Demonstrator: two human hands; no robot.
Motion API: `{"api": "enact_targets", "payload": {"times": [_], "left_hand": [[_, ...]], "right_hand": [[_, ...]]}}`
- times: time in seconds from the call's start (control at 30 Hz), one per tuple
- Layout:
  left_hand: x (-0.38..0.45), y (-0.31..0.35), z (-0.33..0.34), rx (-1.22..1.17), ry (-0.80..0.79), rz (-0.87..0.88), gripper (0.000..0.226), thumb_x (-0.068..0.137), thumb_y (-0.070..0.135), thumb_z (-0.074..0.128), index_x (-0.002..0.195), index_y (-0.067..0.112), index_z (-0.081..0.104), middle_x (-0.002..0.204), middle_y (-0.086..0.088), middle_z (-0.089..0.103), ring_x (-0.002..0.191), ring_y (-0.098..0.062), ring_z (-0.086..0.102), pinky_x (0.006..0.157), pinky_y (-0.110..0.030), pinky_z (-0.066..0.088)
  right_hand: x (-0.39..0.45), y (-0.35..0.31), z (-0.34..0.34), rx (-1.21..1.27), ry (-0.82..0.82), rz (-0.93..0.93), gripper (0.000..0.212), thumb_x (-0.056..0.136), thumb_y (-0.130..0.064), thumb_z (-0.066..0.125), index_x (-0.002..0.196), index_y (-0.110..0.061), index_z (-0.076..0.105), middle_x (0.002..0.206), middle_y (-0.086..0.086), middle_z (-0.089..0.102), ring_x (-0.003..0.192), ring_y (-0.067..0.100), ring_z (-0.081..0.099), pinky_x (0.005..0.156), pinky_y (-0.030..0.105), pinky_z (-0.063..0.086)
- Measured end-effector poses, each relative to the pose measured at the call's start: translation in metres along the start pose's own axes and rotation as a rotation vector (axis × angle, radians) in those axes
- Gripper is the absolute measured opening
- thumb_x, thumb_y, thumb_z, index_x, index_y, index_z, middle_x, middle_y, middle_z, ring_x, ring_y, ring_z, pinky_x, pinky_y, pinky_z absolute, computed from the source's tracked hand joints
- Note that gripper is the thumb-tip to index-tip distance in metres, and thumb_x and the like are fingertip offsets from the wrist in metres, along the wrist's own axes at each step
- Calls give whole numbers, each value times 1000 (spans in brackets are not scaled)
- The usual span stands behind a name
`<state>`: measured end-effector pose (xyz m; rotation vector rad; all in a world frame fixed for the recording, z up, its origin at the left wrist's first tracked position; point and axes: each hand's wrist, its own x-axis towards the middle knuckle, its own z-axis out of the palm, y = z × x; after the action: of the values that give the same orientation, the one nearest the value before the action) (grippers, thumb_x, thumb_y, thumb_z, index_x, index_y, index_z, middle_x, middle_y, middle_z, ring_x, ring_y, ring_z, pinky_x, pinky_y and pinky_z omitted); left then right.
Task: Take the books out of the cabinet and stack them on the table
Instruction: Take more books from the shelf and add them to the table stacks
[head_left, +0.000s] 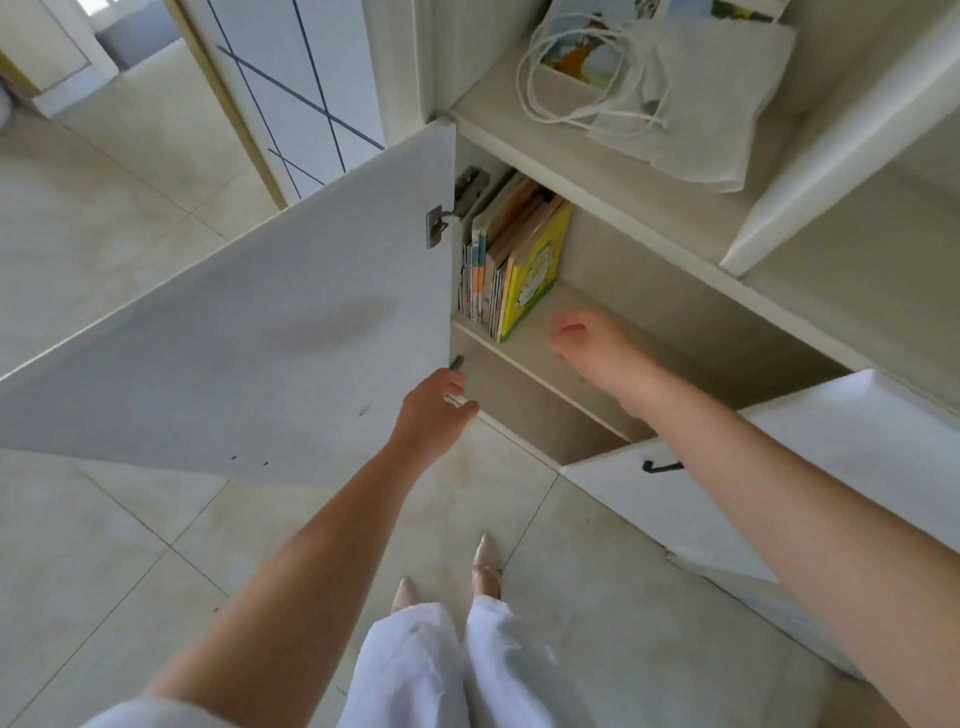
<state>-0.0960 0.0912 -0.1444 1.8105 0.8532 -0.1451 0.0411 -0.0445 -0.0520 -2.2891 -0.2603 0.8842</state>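
Upright books, yellow-green cover outermost

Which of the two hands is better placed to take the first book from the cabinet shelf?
Probably the right hand: it is already inside the cabinet, above the shelf and beside the yellow book, holding nothing. The left hand is lower, at the open door edge, below that shelf.

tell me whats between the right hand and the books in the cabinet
Only bare shelf board lies between the right hand and the books, seen from the head view.
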Motion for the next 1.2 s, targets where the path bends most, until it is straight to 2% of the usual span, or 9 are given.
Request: {"api": "enact_targets", "payload": {"times": [0.1,0.2,0.47,0.53,0.73,0.83,0.93,1.07,1.2], "left_hand": [[32,6,21,-46,0,5,42,83,17,70,122,19,57,120,0,60,102,-20,60,82,-27,46],[62,9,34,-92,-6,7,47,82,17,71,126,19,55,127,-2,59,110,-22,58,90,-32,48],[148,19,53,-172,151,87,60,79,12,70,134,18,45,131,-4,54,115,-22,54,80,-28,46],[165,21,60,-207,150,105,66,79,11,70,138,17,41,135,-4,54,120,-23,53,88,-33,50],[192,21,75,-268,200,142,61,75,11,72,130,18,47,125,-3,53,114,-18,51,96,-35,47],[196,20,80,-285,213,173,52,75,8,71,122,16,52,122,-4,53,111,-20,51,86,-28,45],[193,20,89,-244,211,215,51,73,7,70,120,18,52,124,-4,48,115,-23,49,91,-35,48],[185,17,99,-150,241,282,48,74,7,67,117,20,50,139,-2,32,130,-25,39,92,-42,52],[186,15,102,-163,290,309,54,73,7,67,121,17,46,132,1,40,122,-18,43,86,-43,54]], "right_hand": [[44,-11,-2,244,-35,177,22,93,-27,55,113,-18,55,110,2,60,104,22,60,86,47,52],[84,-18,0,306,-18,258,45,90,-37,61,127,-14,49,124,5,57,103,24,60,80,50,53],[178,-44,13,504,-15,340,63,84,-44,66,137,-27,36,142,18,38,114,44,51,88,64,49],[195,-47,14,560,-26,368,67,85,-42,67,141,-28,32,140,21,37,116,48,49,90,68,46],[223,-41,22,347,-31,407,60,83,-33,69,134,-21,40,124,13,46,110,39,56,85,66,47],[228,-34,22,281,-15,409,31,84,-20,62,113,-14,54,119,14,55,98,37,62,76,60,50],[226,-27,16,239,20,402,7,86,-13,58,91,-13,53,104,13,59,92,35,66,87,63,49],[220,-17,11,191,23,406,13,85,-15,60,97,-12,55,111,14,63,80,30,69,85,61,50],[218,-17,14,246,19,387,36,83,-27,68,114,-14,53,111,13,62,83,33,70,86,64,49]]}}
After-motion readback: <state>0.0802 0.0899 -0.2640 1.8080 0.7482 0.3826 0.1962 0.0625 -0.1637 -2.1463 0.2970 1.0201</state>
